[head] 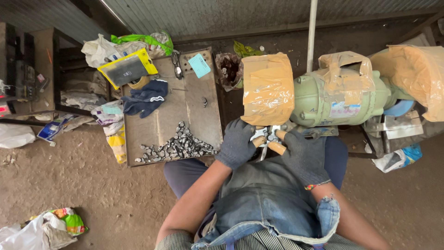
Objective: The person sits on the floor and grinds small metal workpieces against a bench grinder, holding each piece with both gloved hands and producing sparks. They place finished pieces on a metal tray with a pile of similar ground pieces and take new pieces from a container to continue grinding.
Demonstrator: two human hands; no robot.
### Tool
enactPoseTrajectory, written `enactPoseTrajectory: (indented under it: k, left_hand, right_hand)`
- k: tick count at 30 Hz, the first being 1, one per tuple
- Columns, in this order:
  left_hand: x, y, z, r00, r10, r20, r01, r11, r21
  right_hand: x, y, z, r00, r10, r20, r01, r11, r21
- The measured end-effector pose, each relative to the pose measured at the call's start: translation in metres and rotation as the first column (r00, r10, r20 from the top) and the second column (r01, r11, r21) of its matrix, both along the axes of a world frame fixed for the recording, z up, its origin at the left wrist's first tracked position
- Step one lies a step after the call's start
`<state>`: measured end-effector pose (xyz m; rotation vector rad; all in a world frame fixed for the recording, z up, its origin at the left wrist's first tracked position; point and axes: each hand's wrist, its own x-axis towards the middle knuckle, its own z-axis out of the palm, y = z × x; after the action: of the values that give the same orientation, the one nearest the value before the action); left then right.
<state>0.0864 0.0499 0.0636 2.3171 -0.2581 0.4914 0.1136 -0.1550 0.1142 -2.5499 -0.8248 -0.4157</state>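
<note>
Both my hands wear dark grey knit gloves. My left hand (236, 142) and my right hand (303, 155) meet in front of a pale green bench grinder (340, 98), just under its left wheel guard, which is wrapped in brown tape (267, 88). Between them they pinch a small shiny metal part (267, 135) against the tool rest; bare fingertips poke out of the gloves around it. Left of my knee lies a flat metal tray (194, 106) with a heap of several small grey metal pieces (178, 146).
On the tray lie a dark blue glove (147, 97), a yellow-edged packet (127, 68) and a small teal card (199, 65). Plastic bags and wrappers (48, 228) litter the dirt floor. A white pole (312, 28) rises behind the grinder. The right guard (414, 76) is taped too.
</note>
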Motion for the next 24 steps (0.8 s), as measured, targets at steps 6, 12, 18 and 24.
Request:
enactPoseTrajectory:
  k: [6,12,18,24]
  left_hand:
    - [0.02,0.004,-0.019,0.986,-0.042,-0.161,0.052,0.997,0.059]
    - [0.032,0.016,-0.022,0.976,-0.167,-0.137,0.184,0.974,0.128]
    - [0.033,0.02,-0.023,0.975,-0.183,-0.127,0.185,0.983,0.006]
    - [-0.001,0.012,-0.021,0.996,-0.088,-0.016,0.089,0.995,0.055]
  right_hand:
    - [0.01,0.01,0.001,0.992,-0.049,-0.114,0.051,0.999,0.016]
    - [0.023,0.009,0.004,0.981,0.079,-0.175,-0.085,0.996,-0.029]
    - [0.033,0.015,0.003,0.968,0.099,-0.23,-0.077,0.992,0.103]
    - [0.015,0.009,-0.018,0.983,0.121,-0.141,-0.105,0.987,0.119]
